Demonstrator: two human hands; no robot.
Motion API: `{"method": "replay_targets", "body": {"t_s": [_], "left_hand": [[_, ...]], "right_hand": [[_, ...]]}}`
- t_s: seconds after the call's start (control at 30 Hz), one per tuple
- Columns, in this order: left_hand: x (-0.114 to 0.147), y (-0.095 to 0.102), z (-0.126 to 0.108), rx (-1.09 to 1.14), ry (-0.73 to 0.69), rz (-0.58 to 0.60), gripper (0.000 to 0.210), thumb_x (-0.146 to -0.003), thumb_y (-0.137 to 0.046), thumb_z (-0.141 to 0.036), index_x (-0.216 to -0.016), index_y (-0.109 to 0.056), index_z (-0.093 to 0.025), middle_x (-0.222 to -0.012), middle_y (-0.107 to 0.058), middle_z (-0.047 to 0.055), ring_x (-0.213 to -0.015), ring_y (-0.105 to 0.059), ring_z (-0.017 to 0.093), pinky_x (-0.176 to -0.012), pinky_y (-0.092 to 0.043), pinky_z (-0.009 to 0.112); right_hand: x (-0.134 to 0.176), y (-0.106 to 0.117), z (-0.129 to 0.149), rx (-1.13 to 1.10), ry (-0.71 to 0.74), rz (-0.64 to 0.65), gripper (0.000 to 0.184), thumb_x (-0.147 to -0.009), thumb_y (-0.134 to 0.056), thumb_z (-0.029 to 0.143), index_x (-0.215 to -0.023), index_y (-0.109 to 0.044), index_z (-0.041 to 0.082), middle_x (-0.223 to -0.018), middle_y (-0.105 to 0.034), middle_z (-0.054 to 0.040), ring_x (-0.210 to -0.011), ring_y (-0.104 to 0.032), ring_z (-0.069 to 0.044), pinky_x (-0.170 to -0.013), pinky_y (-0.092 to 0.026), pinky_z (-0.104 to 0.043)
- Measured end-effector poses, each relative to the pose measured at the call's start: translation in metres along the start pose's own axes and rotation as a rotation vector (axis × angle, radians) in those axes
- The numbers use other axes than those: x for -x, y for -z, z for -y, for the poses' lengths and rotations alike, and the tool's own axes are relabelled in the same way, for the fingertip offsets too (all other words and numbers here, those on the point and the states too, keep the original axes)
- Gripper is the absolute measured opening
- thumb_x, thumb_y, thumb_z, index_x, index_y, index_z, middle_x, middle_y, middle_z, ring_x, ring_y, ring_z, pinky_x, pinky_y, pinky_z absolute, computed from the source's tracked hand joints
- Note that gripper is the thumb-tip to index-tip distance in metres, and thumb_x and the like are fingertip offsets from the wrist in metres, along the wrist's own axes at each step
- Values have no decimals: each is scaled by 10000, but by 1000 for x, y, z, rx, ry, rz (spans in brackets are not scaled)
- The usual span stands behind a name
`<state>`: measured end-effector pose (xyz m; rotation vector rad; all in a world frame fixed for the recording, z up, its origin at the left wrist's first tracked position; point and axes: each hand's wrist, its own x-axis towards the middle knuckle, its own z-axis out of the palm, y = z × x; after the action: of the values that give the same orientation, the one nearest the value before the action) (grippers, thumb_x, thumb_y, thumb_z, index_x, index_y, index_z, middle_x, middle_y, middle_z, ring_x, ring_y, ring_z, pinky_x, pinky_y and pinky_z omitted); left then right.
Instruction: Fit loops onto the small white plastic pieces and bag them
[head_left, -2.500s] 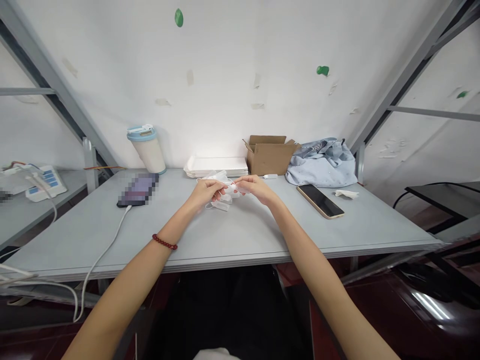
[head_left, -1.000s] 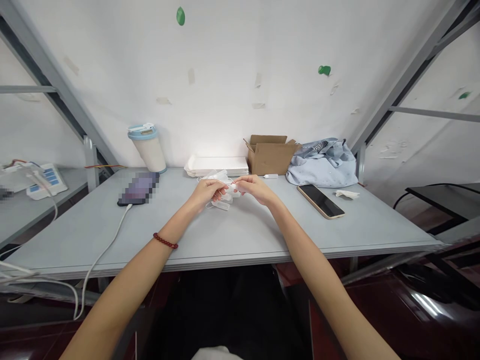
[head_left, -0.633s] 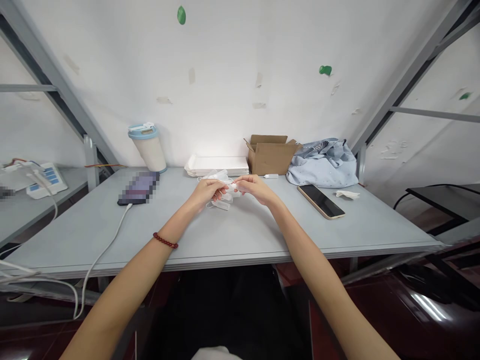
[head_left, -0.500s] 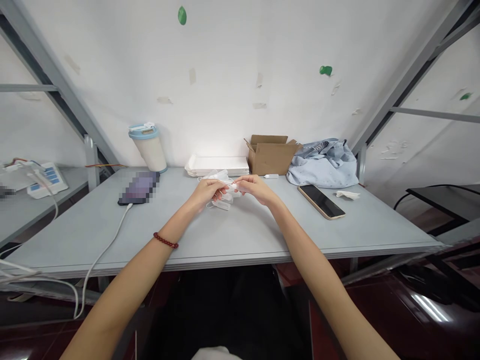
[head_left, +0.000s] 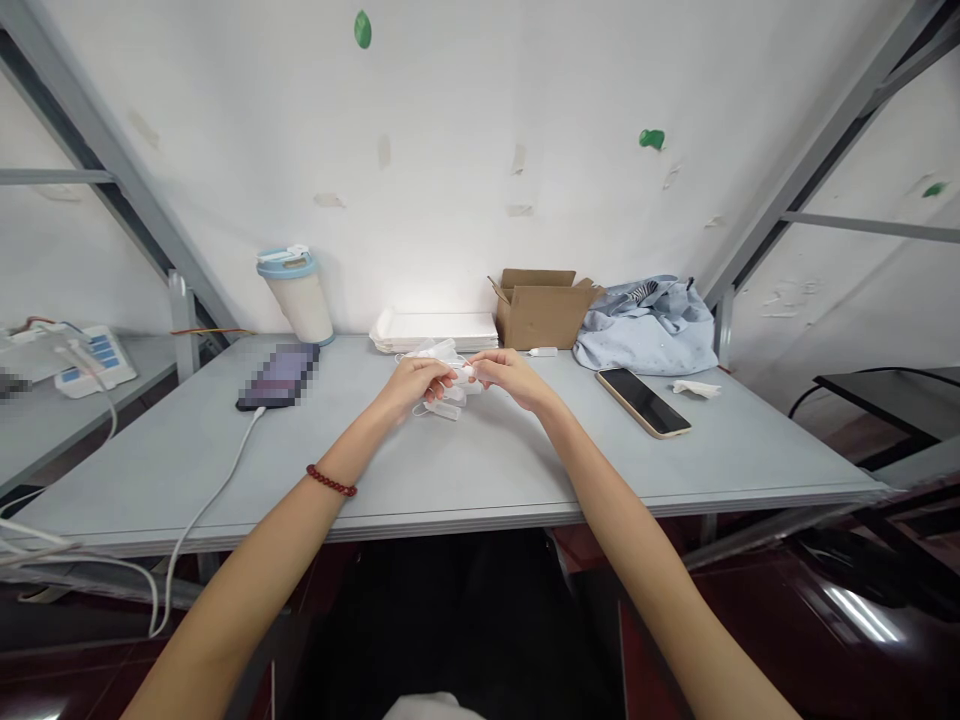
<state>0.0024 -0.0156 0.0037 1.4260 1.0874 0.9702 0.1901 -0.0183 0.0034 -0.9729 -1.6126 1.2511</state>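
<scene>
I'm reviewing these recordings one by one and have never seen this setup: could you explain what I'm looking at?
There is no machine here, just a person's bare left hand and right hand. Every picture comes from one camera worn on the head, looking forward and down. The fingertips of both hands meet on a small whitish piece, too small to identify. Clear plastic pieces lie beneath, on the grey table. Behind stand a white stack and an open cardboard box. A lidded cup stands left; a dark-screened phone lies right.
</scene>
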Motion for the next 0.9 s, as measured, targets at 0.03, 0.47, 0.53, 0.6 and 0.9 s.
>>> {"method": "replay_targets", "body": {"t_s": [0.03, 0.47, 0.53, 0.6, 0.9], "left_hand": [[0, 0, 0, 1, 0, 5, 189, -630, -640, -323, -647, -685, -141, -613, -608, 26, -503, -498, 104, -473, -336, 240], [3, -3, -1, -3, 23, 20, 165, -626, -634, -304, -612, -658, -141, -587, -595, 28, -514, -503, 117, -477, -343, 249], [3, -3, -1, -6, 28, 27, 165, -627, -628, -301, -614, -656, -139, -601, -604, 31, -515, -504, 115, -478, -342, 248], [3, -3, 0, -8, 30, 34, 171, -628, -622, -304, -624, -657, -136, -616, -614, 34, -514, -503, 113, -479, -342, 248], [2, -3, 1, -29, 28, 51, 200, -655, -636, -336, -675, -661, -138, -659, -618, 27, -536, -512, 107, -487, -355, 238]], "right_hand": [[0, 0, 0, 2, -2, 1, 157, -684, -575, 257, -735, -687, 159, -695, -605, -13, -679, -496, -117, -607, -370, -242], [1, -2, -1, -2, -10, 0, 144, -671, -589, 265, -711, -670, 153, -683, -608, -15, -656, -499, -110, -604, -367, -246], [0, -2, -2, -8, -9, 1, 142, -670, -592, 266, -711, -667, 152, -687, -607, -15, -671, -508, -114, -606, -367, -246], [0, -2, -2, -13, -9, 5, 145, -673, -592, 268, -715, -665, 151, -694, -606, -13, -680, -512, -114, -607, -365, -244], [1, -2, -1, 0, -15, 9, 159, -680, -589, 275, -734, -667, 148, -693, -609, -8, -661, -490, -105, -610, -363, -241]]}}
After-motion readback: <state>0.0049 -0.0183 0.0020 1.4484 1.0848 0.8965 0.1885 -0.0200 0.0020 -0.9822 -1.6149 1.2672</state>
